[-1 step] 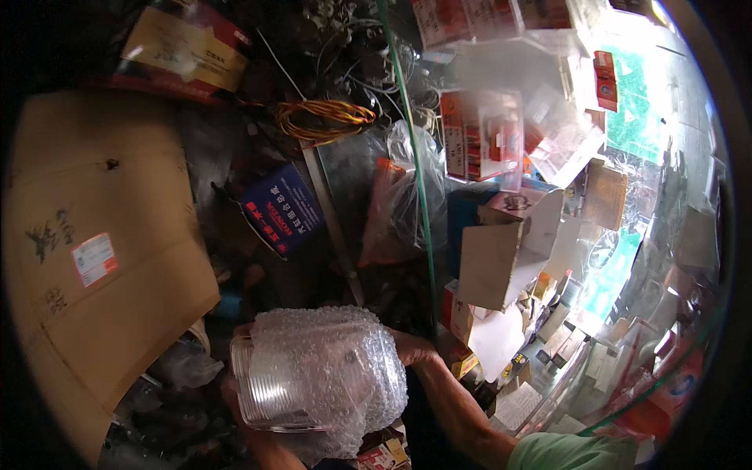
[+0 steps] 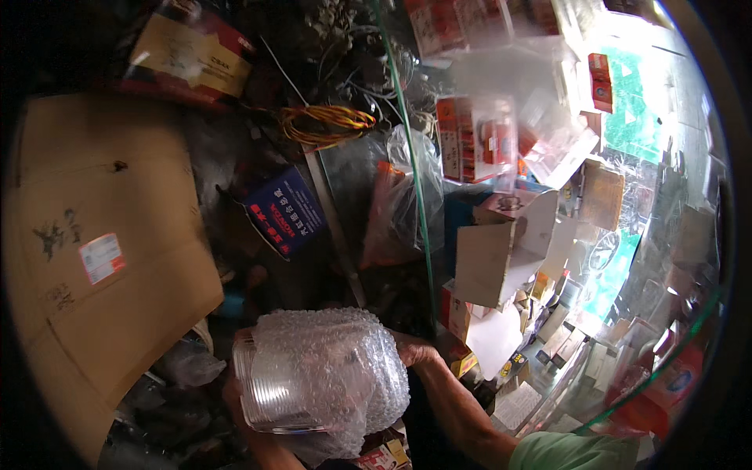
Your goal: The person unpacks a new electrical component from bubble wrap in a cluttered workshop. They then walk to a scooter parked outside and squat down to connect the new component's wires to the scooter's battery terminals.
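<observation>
A bubble-wrapped headlamp (image 2: pixel 321 376) is held low in the middle, its clear ribbed lens showing bare on the left side. Bubble wrap covers the rest of it, with a loose flap hanging at the bottom. My left hand (image 2: pixel 234 395), in shadow, grips the lens side; its fingertips are out of sight behind the lamp. On the opposite side my right hand (image 2: pixel 415 352) closes against the wrap, its fingers partly hidden. Left of the lamp stands a big brown cardboard carton (image 2: pixel 117 235) with a white and orange label. A blue box (image 2: pixel 283 211) lies beyond the lamp.
A coil of yellow-red wire (image 2: pixel 325 125) and a clear plastic bag (image 2: pixel 411 188) lie farther off. A green-edged glass pane (image 2: pixel 423 204) stands upright, with an open white box (image 2: pixel 501 251) and several small red boxes (image 2: pixel 474 145) beyond it. A dark red-and-tan box (image 2: pixel 188 59) sits far left.
</observation>
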Motion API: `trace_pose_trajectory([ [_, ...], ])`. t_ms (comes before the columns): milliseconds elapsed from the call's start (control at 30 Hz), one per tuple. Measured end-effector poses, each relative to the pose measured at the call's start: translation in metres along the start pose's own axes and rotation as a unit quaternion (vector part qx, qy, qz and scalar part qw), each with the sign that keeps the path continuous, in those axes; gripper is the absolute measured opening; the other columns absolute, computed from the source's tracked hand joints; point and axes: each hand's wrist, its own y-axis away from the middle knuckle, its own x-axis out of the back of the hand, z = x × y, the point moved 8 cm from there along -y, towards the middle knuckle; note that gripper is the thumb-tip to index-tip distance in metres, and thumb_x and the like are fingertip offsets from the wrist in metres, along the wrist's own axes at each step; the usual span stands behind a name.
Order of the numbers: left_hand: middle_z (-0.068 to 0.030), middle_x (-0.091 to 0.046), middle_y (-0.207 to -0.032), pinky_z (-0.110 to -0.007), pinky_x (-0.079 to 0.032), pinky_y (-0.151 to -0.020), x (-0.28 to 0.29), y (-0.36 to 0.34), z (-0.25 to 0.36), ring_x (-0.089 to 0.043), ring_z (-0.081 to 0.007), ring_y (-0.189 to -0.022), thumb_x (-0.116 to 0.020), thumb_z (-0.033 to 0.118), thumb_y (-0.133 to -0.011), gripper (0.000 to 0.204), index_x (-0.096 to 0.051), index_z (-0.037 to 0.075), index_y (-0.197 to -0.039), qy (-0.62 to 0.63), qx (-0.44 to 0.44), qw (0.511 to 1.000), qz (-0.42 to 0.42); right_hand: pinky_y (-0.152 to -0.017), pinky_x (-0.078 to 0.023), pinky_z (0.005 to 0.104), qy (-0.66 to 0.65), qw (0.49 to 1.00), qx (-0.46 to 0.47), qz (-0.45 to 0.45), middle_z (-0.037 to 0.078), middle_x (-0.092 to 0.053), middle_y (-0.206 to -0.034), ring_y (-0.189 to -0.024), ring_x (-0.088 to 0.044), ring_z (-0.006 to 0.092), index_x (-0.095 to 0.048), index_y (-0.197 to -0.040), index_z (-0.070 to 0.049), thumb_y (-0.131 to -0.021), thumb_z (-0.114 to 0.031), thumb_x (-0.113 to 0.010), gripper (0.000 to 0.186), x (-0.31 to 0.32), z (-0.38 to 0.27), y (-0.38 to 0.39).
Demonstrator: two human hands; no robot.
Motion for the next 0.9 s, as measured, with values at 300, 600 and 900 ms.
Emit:
trace_pose_trajectory([
  [300, -0.0139, -0.058, -0.115, -0.04, -0.05, -0.083, 0.02, 0.065, 0.036, -0.059, -0.026, -0.101, -0.056, 0.031, -0.086, 0.052, -0.053, -0.002, -0.126, 0.097, -0.013, 0.995, 0.008, -0.11, -0.033, 0.0353, 0.099, 0.992, 0.059, -0.042, 0.011, -0.047, -0.143, -0.129, -0.044, 0.0199, -0.036, -0.144, 0.0, -0.073, -0.028, -0.083, 0.09, -0.036, -0.084, 0.036],
  [600, -0.0151, -0.058, -0.118, -0.041, -0.053, -0.081, -0.005, 0.146, 0.099, -0.06, -0.0276, -0.101, -0.056, 0.03, -0.088, 0.052, -0.051, -0.002, -0.129, 0.194, -0.106, 0.975, -0.019, -0.099, -0.045, 0.0352, -0.08, 0.956, 0.219, 0.179, 0.012, -0.055, -0.129, -0.114, -0.057, 0.0213, -0.053, -0.13, 0.0, -0.085, -0.035, -0.071, 0.06, -0.082, -0.148, 0.076],
  [900, -0.0141, -0.056, -0.124, -0.045, -0.05, -0.091, -0.072, 0.256, 0.219, -0.059, -0.0291, -0.109, -0.064, 0.026, -0.079, 0.064, -0.045, -0.002, -0.134, 0.216, -0.235, 0.943, -0.093, -0.086, -0.047, 0.0338, 0.223, 0.74, 0.542, 0.331, 0.016, -0.055, -0.127, -0.108, -0.057, 0.0242, -0.052, -0.128, 0.001, -0.089, -0.042, -0.062, 0.059, -0.242, -0.258, 0.269],
])
